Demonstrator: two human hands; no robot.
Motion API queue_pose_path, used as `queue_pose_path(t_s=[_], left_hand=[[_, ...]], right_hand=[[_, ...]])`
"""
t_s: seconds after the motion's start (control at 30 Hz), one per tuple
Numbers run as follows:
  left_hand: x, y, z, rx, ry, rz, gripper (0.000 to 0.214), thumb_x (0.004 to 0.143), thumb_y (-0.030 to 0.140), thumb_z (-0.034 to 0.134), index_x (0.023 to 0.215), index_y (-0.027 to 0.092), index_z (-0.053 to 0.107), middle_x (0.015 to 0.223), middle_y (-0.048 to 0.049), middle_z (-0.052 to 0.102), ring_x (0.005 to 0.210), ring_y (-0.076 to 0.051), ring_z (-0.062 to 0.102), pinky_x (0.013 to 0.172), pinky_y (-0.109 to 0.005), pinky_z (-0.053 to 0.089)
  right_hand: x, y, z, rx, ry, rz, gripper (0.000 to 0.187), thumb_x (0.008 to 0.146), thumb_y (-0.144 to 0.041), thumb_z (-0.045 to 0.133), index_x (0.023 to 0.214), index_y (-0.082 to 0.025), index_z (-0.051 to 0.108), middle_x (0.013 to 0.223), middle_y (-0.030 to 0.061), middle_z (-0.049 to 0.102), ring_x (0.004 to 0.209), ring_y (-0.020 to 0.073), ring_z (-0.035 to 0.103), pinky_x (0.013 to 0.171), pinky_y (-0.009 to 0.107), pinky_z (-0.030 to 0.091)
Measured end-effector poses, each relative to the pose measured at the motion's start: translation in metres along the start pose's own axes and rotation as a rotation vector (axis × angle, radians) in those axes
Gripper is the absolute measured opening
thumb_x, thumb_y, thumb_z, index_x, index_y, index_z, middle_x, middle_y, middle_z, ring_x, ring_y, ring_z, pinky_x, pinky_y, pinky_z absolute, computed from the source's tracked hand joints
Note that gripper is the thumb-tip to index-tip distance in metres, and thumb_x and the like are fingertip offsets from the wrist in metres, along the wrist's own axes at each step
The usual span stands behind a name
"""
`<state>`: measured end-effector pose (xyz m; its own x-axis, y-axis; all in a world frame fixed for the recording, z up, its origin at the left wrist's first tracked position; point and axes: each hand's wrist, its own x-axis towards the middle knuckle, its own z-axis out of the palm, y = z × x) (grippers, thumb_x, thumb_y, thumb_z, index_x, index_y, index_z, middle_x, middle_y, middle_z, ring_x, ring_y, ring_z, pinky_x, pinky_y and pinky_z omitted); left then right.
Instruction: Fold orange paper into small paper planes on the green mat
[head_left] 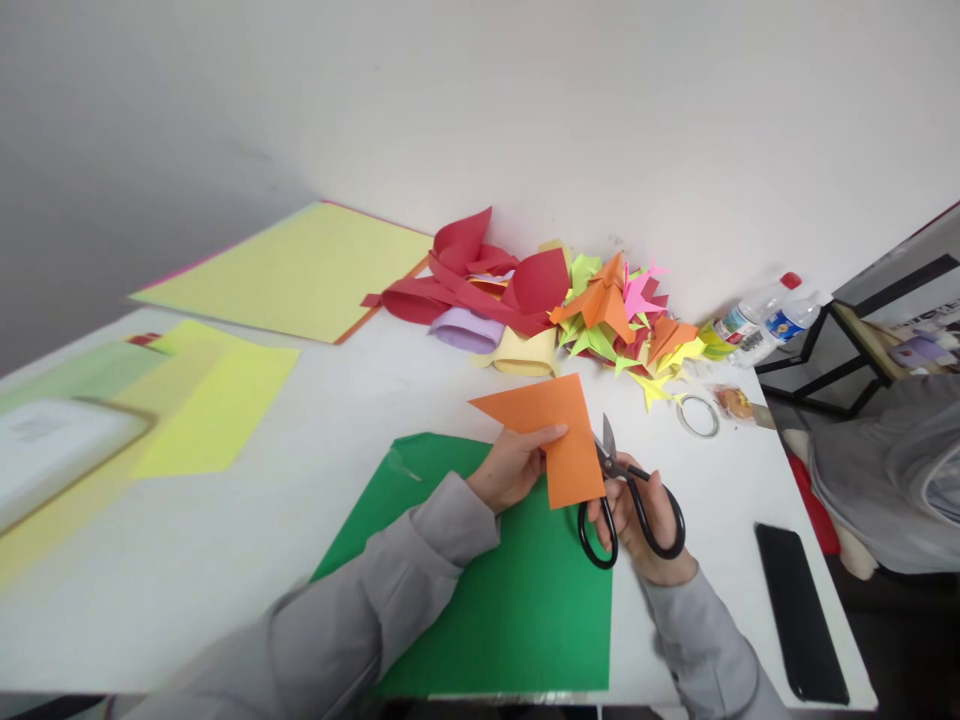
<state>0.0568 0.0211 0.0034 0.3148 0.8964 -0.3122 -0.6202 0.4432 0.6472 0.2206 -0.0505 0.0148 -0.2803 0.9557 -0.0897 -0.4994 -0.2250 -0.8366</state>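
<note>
My left hand pinches a piece of orange paper with the thumb on top; the paper has a pointed left end and a straight right edge. My right hand grips black-handled scissors, fingers at the loops. The scissor blades are spread apart, beside the paper's right edge; one blade is partly hidden behind the paper. Both hands are above a green sheet on the white table.
Red curled paper pieces and a pile of folded paper shapes lie along the wall. Bottles, a tape roll and a black phone are to the right. Yellow sheets and a white device lie left.
</note>
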Motion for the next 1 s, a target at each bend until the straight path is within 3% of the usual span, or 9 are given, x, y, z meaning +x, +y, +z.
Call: queue_pose_path(t_s=[0.3,0.57,1.0], left_hand=[[-0.0033,0.0011,0.0032,-0.017,-0.035,0.003,0.034,0.064,0.021,0.079,0.093,0.012,0.065,0.086,-0.0064,0.071,0.072,-0.019,0.066,0.066,-0.031,0.056],[0.0026,-0.0007,0.0002,-0.068,0.045,0.019,0.032,0.063,0.019,0.080,0.091,0.012,0.066,0.084,-0.0060,0.072,0.069,-0.018,0.066,0.062,-0.029,0.055],[-0.0024,0.0023,0.0019,-0.039,-0.033,-0.045,0.032,0.068,0.026,0.076,0.092,0.011,0.062,0.080,-0.0089,0.071,0.068,-0.020,0.067,0.065,-0.032,0.056]], right_hand=[[0.0001,0.0011,-0.0005,-0.012,0.012,0.026,0.054,0.079,-0.068,0.053,0.109,-0.022,0.055,0.061,-0.0005,0.066,0.039,0.0124,0.055,0.034,0.019,0.040],[0.0007,0.0050,-0.0044,-0.001,0.026,0.033,0.056,0.077,-0.069,0.055,0.108,-0.022,0.056,0.062,-0.0014,0.064,0.037,0.0131,0.055,0.032,0.021,0.038],[-0.0010,-0.0019,0.0017,0.003,-0.003,0.040,0.056,0.076,-0.070,0.054,0.103,-0.021,0.056,0.058,-0.0012,0.065,0.038,0.0132,0.056,0.034,0.020,0.038]])
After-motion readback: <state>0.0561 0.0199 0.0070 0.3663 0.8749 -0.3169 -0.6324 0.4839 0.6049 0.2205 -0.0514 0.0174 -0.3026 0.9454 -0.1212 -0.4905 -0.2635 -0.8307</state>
